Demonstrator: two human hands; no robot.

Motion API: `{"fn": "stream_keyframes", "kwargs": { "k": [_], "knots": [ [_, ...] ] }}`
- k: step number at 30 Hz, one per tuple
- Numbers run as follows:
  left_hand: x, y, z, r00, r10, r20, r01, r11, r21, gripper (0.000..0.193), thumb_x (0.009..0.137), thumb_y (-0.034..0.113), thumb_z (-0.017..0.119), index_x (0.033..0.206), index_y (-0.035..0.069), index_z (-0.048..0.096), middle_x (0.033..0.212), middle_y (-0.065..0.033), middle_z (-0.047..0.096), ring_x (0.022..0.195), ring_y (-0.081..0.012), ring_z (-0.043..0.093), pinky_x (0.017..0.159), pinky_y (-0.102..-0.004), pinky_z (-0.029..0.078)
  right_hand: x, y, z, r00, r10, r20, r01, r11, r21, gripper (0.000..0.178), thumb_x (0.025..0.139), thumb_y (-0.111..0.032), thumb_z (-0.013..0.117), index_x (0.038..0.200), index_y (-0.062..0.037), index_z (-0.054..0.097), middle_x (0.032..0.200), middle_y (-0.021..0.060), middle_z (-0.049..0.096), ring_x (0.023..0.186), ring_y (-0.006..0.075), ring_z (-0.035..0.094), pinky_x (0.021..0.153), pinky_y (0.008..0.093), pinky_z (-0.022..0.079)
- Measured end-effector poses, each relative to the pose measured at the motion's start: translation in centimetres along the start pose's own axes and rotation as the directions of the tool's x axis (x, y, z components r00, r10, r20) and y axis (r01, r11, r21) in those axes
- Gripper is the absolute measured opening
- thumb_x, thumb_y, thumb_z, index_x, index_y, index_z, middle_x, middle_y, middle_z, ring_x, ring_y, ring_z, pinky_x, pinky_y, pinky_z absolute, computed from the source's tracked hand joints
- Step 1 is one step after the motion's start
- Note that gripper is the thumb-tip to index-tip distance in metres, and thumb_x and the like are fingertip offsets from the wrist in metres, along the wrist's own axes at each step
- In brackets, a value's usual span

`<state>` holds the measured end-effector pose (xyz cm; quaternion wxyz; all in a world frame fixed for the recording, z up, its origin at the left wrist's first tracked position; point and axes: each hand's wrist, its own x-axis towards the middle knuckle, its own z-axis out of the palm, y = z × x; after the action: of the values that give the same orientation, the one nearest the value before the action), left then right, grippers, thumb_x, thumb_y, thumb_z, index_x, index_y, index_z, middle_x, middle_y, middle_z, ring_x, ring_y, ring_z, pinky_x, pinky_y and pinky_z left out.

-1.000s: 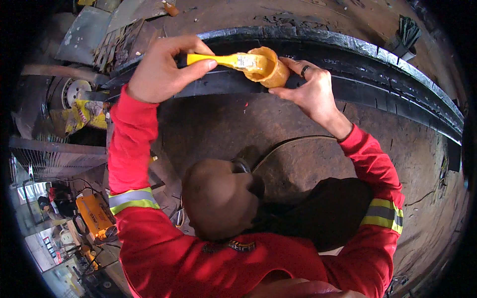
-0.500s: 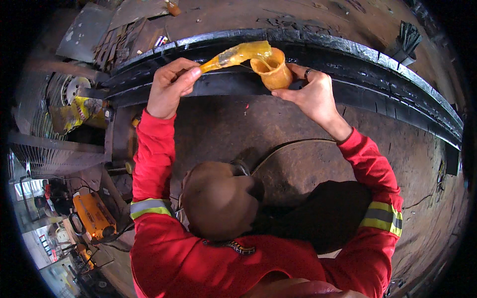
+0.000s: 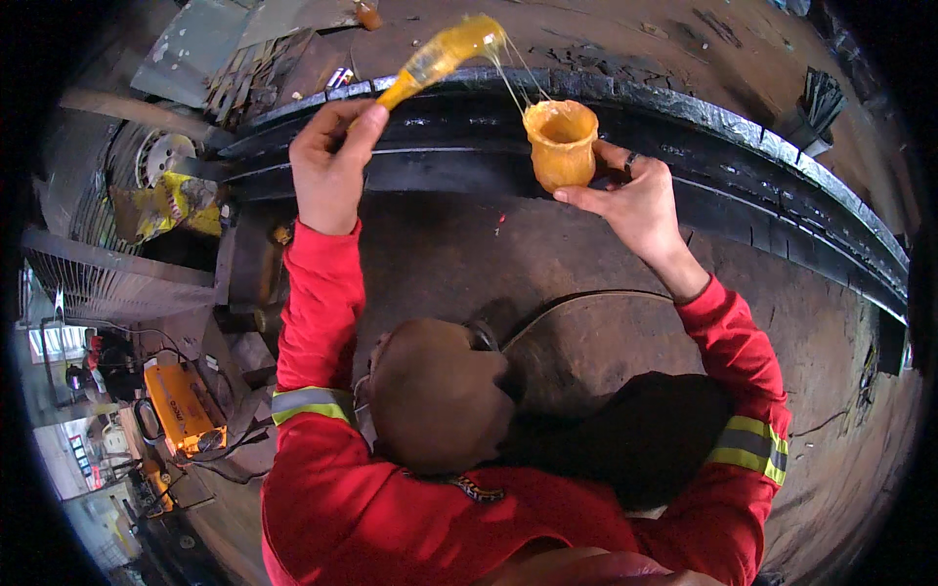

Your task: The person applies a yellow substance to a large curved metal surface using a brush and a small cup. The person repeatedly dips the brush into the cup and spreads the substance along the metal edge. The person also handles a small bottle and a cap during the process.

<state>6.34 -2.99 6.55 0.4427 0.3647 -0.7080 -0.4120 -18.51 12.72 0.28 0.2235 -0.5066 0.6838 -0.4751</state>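
Over a long dark beam (image 3: 440, 174), in the head view, both hands are raised near each other, each with something in its grip. On the left, the left hand (image 3: 330, 181) has its grip closed on the handle of a yellow brush (image 3: 442, 57), thumb laid along it. The brush slants upward to the right, its bristle end coated in a glossy amber substance. From that end, thin sticky strands (image 3: 515, 83) stretch down to the rim of an orange-yellow cup (image 3: 564, 161); brush and cup are apart, joined only by these threads. The cup is roughly upright, uneven at the lip and narrowed below it, in front of the beam. The right hand's (image 3: 640, 200) grip is closed on the cup's right side, thumb low; a dark ring (image 3: 630, 159) shows on one finger.

Red sleeves (image 3: 319, 317) with reflective bands cover both arms. Below the beam lies the brown floor (image 3: 420, 254), crossed by a curved cable (image 3: 586, 295). Off to the left are a crumpled yellow bag (image 3: 195, 210), a pale round disc (image 3: 168, 156) and an orange machine (image 3: 184, 405); at the upper right stands a bundle of dark rods (image 3: 819, 101).
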Motion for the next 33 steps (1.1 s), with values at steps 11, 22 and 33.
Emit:
{"fn": "stream_keyframes", "kwargs": {
  "k": [11, 22, 33],
  "knots": [
    [2.3, 6.4, -3.3, 0.964, 0.265, -0.013, -0.251, 0.892, -0.377, 0.011, 0.092, 0.006, 0.054, 0.102, 0.002, 0.058, 0.067, 0.0028, 0.041, 0.060, -0.0076, 0.035, 0.054, -0.0241, 0.030, 0.2, 0.6, 1.0, 0.996, -0.087, -0.020, 0.088, 0.996, 0.023, 0.058, 0.063, -0.020, 0.086, 0.110, 0.0061, 0.064, 0.086, 0.0083, 0.071, 0.066, 0.0046, 0.058, 0.065, 0.0214, 0.049],
    [-0.7, -9.5, -13.6, 0.955, 0.119, -0.274, -0.008, 0.927, 0.374, 0.016, 0.081, 0.012, 0.070, 0.089, -0.002, 0.067, 0.078, -0.0067, 0.066, 0.063, -0.0129, 0.057, 0.055, -0.0258, 0.044, 0.2, 0.2, 0.9, 1.000, -0.016, 0.012, 0.013, 0.975, 0.222, 0.054, 0.066, -0.011, 0.084, 0.113, 0.0047, 0.063, 0.090, 0.0039, 0.070, 0.072, 0.0018, 0.056, 0.065, 0.0166, 0.045],
    [5.4, -12.8, -10.1, 0.935, -0.163, -0.314, 0.353, 0.387, 0.852, 0.038, 0.072, 0.041, 0.071, 0.089, 0.007, 0.072, 0.088, -0.0175, 0.068, 0.087, -0.0358, 0.065, 0.078, -0.0410, 0.050, 0.2, -0.2, 0.6, 0.999, -0.020, 0.036, 0.014, 0.988, 0.155, 0.055, 0.066, -0.010, 0.084, 0.112, 0.0092, 0.061, 0.095, 0.0104, 0.070, 0.084, 0.0101, 0.064, 0.076, 0.0239, 0.051]
  ]
}}
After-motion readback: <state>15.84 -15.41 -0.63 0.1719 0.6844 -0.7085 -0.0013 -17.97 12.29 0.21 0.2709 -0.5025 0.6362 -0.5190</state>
